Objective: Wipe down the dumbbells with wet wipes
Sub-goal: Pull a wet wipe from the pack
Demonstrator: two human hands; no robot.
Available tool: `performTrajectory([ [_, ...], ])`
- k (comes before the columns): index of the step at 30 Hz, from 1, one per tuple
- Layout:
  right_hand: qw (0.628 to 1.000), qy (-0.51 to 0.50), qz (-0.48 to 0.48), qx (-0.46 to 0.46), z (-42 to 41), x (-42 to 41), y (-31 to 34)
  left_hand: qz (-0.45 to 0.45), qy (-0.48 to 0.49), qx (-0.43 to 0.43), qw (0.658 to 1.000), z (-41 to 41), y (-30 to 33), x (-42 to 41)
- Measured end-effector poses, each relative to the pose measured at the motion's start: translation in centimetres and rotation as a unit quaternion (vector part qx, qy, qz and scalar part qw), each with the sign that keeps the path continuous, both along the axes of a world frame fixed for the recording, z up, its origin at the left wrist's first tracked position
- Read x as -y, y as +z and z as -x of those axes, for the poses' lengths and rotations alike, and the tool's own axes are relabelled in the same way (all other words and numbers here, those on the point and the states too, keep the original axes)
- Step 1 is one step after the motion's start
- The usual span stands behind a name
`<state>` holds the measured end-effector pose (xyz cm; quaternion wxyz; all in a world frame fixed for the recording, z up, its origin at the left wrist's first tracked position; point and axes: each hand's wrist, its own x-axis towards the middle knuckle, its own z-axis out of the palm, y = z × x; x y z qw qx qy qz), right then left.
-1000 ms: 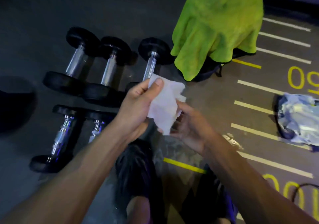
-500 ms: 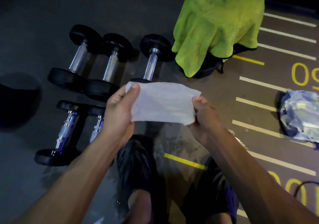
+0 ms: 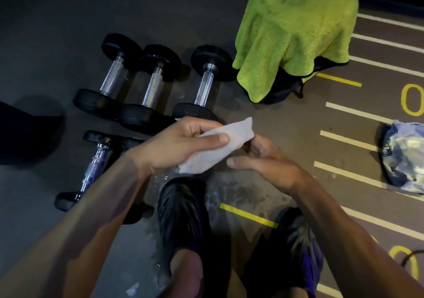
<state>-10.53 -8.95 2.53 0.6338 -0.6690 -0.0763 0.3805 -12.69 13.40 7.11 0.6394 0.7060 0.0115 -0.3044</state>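
Note:
A white wet wipe (image 3: 220,146), folded over, is pinched in my left hand (image 3: 179,146) between thumb and fingers. My right hand (image 3: 263,160) sits just right of the wipe with its fingers loosely apart, its fingertips at the wipe's edge but not gripping it. Several black dumbbells with chrome handles lie on the dark floor to the left: three in a back row (image 3: 110,77) (image 3: 153,88) (image 3: 204,84), and a smaller one (image 3: 91,169) in front, partly hidden by my left forearm.
A lime green towel (image 3: 296,26) drapes over a dark bag at the back. A wet wipe packet (image 3: 403,157) lies on the floor at right, on white and yellow painted lines. My two dark shoes (image 3: 183,217) stand below my hands, with water spots around them.
The wipe was stretched flat between both hands; now it is folded and held by my left hand alone, and my right hand has let go.

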Motion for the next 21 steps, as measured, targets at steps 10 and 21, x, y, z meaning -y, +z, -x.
performTrajectory([
  [10,0.979,-0.184,-0.074,-0.049,0.1,0.4,1.5,0.298,0.202,-0.289,0.887,1.3,-4.4,2.3],
  [21,0.97,-0.184,-0.063,-0.147,0.4,3.3,1.8,0.217,0.253,-0.263,0.905,2.9,-5.4,3.9],
])
